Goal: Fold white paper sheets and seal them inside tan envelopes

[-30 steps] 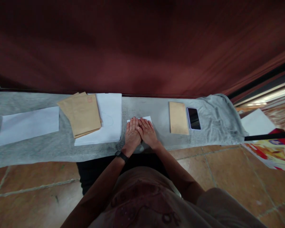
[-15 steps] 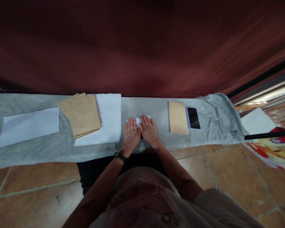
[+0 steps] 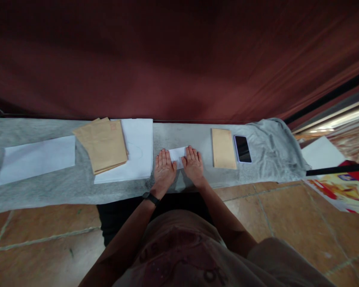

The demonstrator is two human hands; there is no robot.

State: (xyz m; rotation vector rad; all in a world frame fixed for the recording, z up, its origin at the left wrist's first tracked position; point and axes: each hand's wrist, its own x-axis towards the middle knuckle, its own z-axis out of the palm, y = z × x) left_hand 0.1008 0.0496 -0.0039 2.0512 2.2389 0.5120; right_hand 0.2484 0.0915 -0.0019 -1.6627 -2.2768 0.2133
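Note:
A small piece of folded white paper [image 3: 178, 154] lies flat on the grey cloth right in front of me. My left hand [image 3: 165, 167] rests palm down over its left end, fingers stretched out. Over the right end lies my right hand [image 3: 193, 164], also flat with its fingers extended. Between the two hands the middle of the paper shows; its ends are covered by my fingers. A dark watch band [image 3: 151, 198] circles my left wrist.
To the left, brown envelopes [image 3: 107, 145] lie on a stack of white sheets [image 3: 139, 149], with a long white sheet [image 3: 38, 159] farther left. On the right are a single brown envelope [image 3: 223, 148] and a phone [image 3: 243, 149]. A dark red curtain [image 3: 179, 71] hangs behind.
My hands have slid apart, the right one moving rightward and the left slightly leftward. More of the paper's middle is exposed between them.

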